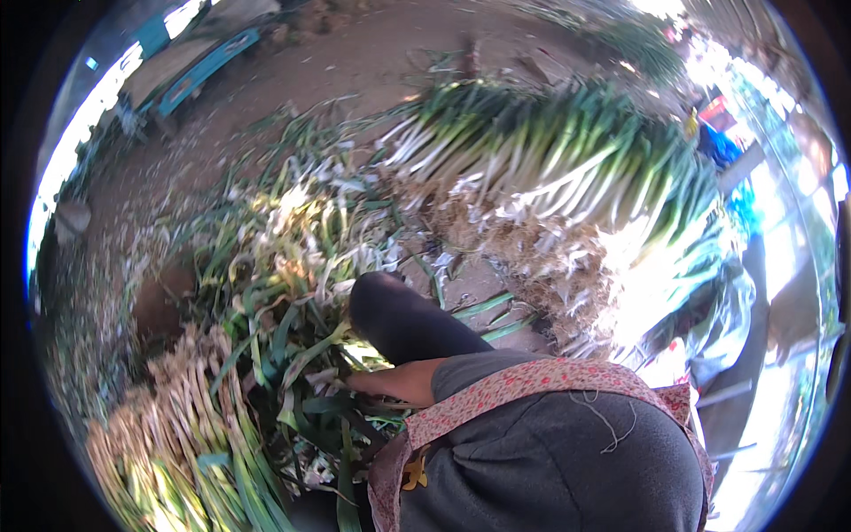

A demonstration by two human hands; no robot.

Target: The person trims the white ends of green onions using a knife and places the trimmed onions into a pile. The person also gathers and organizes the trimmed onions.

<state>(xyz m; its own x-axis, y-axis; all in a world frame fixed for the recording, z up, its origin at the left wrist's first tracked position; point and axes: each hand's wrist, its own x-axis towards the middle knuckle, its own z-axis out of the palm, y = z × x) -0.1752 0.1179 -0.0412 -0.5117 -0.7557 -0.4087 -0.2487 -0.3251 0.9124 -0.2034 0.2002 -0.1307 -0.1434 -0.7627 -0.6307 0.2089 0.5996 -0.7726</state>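
Observation:
My right forearm (399, 382) reaches from the grey sleeve into a heap of loose green onion leaves (286, 359). The hand at its end, my right hand (356, 381), is mostly hidden among leaves and stalks, so its grip cannot be made out. My left hand is out of view. Beside the arm, a dark-clad knee (392, 306) juts over the heap. Untrimmed green onions (193, 439) with brown roots lie in a row at the lower left. Pale and yellowed peelings (299, 226) spread beyond the knee.
A large pile of green onions (552, 146), white shafts and green tops, lies at the upper right, its roots (532, 246) towards me. A blue-edged bench (209, 70) stands at the upper left. Clear plastic sheeting (725, 326) lies on the right. Scraps litter the dirt floor (352, 46).

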